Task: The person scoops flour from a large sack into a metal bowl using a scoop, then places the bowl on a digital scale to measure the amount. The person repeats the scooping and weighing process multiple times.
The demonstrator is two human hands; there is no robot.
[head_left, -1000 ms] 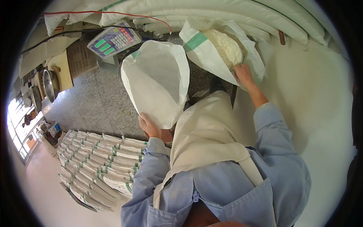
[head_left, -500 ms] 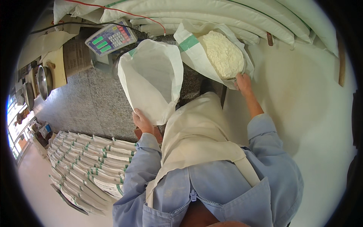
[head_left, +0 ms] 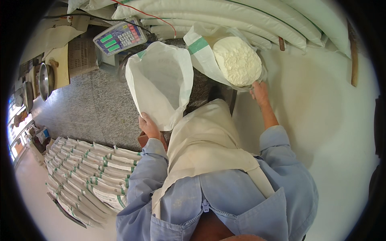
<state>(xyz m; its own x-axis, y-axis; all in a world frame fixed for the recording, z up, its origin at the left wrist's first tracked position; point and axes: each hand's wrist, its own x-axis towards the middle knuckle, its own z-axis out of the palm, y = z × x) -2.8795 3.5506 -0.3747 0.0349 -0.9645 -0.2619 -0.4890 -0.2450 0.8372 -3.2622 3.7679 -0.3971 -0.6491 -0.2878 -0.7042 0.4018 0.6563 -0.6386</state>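
My left hand [head_left: 148,125] grips the near edge of an open white bag [head_left: 140,84], which stands wide-mouthed with its pale inside showing. To the right, my right hand [head_left: 259,93] is closed at the near edge of a rounded heap of white powder [head_left: 237,62], which looks like flour. The heap rests on a scoop, mostly hidden beneath it, with only a thin greyish rim showing near my fingers. Around and behind it is a second open white bag [head_left: 201,54] with a green stripe.
A scale display [head_left: 120,37] with green screens stands beyond the left bag. Full white sacks [head_left: 257,20] line the back. Many folded striped bags [head_left: 92,168] lie in rows at lower left. Metal bowls [head_left: 46,81] are at far left, and a red cord [head_left: 148,15] crosses the back.
My right hand has shifted slightly, and the powder heap has come up higher out of the right bag, looking rounder and fuller. My left hand keeps its hold on the left bag.
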